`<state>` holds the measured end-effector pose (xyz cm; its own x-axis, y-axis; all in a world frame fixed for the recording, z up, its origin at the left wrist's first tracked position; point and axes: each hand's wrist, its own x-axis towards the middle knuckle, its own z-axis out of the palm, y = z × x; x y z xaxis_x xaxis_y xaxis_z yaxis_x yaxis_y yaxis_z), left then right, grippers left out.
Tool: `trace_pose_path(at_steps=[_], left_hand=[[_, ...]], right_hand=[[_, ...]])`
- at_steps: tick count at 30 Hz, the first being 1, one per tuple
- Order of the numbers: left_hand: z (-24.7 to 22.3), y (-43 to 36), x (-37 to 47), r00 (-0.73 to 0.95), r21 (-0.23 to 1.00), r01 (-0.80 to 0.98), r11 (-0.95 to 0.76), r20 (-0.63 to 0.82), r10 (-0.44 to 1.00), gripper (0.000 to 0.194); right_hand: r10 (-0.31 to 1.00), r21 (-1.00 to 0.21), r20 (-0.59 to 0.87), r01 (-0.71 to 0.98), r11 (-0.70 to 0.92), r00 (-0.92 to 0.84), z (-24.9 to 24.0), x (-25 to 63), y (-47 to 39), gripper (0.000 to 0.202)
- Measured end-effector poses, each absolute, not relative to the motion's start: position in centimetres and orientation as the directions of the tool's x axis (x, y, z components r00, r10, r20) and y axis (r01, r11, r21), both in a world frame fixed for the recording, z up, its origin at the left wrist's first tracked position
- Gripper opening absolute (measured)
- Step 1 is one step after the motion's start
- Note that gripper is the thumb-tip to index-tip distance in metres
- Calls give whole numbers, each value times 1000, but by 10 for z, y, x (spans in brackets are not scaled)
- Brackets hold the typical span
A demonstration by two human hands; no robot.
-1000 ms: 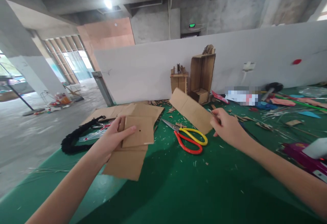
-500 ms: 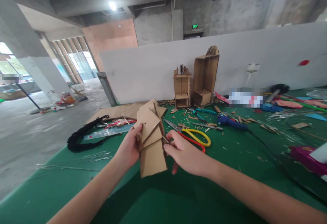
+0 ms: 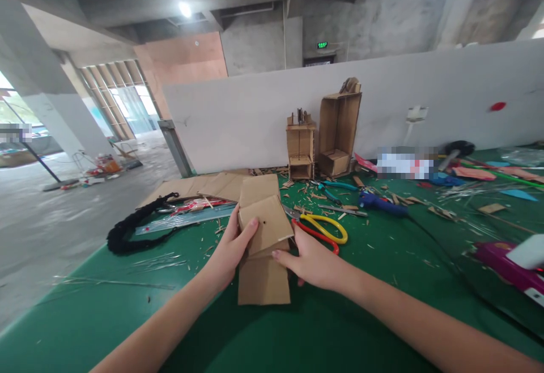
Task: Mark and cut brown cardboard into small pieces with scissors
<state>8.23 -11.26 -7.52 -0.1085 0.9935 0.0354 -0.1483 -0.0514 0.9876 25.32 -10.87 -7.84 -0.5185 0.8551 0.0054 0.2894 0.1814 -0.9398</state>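
Between my two hands is a stack of cardboard pieces (image 3: pixel 264 282), held over the table's front part. Its front piece, a square cardboard panel (image 3: pixel 270 237), has a small dark hole and sits slightly turned against the longer strip behind it. My left hand (image 3: pixel 232 248) grips the left side, thumb on the front panel beside the hole. At the lower right edge my right hand (image 3: pixel 312 257) pinches the pieces, thumb in front; its other fingers are partly hidden behind. Just beyond the right hand lie scissors (image 3: pixel 327 228) with red and yellow handles, their blades partly covered by the cardboard.
Two cardboard structures (image 3: pixel 301 143) stand against the white partition (image 3: pixel 238 123). Blue-handled pliers (image 3: pixel 335 187), a blue glue gun (image 3: pixel 382 204) with a cord, and scraps lie on the green table (image 3: pixel 361 316). A black yarn bundle (image 3: pixel 123 231) lies left.
The cardboard stack has turned from a tilt to face me more squarely, and its front panel has moved right. My right hand has moved slightly right and down along its edge.
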Motion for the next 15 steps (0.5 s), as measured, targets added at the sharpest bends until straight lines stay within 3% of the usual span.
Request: trace_pose_path(at_steps=[4, 6, 9, 12, 15], left_hand=[[-62, -106, 74, -203, 987, -133, 89, -115, 972, 46], [-49, -94, 60, -268, 984, -120, 131, -159, 950, 42], [-31, -71, 24, -329, 993, -65, 102, -117, 937, 31], [-23, -51, -20, -230, 993, 60, 101, -85, 970, 27], [-28, -43, -53, -246, 963, 209, 169, -115, 962, 35]], right_hand=[[839, -883, 17, 386, 268, -544, -72, 262, -90, 39], [874, -780, 90, 511, 360, -477, -67, 265, -75, 40], [840, -448, 277, 711, 542, -466, -58, 264, -53, 34], [776, -124, 354, 796, 593, -523, -50, 254, -41, 30], [744, 1, 271, 773, 635, -611, -45, 232, -36, 36]])
